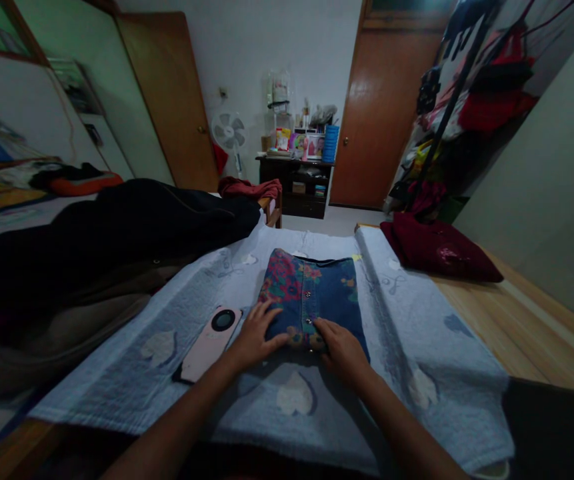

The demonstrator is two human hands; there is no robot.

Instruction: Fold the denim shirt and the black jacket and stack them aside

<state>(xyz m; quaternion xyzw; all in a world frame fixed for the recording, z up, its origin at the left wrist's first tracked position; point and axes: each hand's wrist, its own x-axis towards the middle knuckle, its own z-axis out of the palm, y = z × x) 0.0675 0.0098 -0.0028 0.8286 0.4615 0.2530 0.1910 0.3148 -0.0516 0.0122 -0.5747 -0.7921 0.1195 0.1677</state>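
One left hand (255,335), grip loosely spread, one right hand (344,350), grip unclear, on floral denim (334,287) over heart-patterned cloth (297,395), fan (229,131) beyond.

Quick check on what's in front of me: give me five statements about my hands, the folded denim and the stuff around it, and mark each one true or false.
1. The left hand and the right hand both touch the folded denim garment. True.
2. The phone lies screen up. False: its back, with the round camera bump, faces up.
3. The dark red cloth lies to the right of the denim garment. True.
4. The white fan stands to the right of the dark cabinet. False: it stands to the left.
5. Flower patterns show on the denim garment. True.
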